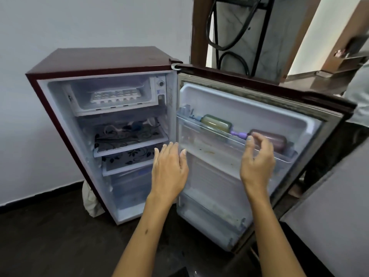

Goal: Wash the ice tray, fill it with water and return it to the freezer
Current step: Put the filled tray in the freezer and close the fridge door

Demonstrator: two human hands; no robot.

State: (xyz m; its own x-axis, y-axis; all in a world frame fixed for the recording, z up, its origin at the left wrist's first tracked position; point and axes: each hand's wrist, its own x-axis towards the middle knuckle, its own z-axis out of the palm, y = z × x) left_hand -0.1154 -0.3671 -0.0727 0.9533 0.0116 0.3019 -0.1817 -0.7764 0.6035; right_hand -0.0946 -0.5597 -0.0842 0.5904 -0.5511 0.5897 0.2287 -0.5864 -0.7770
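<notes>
We hold our left hand (169, 166) and right hand (257, 160) loosely spread, empty; the ice tray (115, 96) lies well above-left of both, inside the freezer compartment (79, 100)

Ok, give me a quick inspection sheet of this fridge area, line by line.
Surface: dark floor; maroon mini fridge, door swung open.
Job's things: white ice tray lying in the freezer compartment.
Clutter: two bottles lying in the door rack; patterned shelves.
Hands: left hand and right hand open, holding nothing.
Cables: black hose behind the fridge.
Surroundings: white wall, wooden frame.
</notes>
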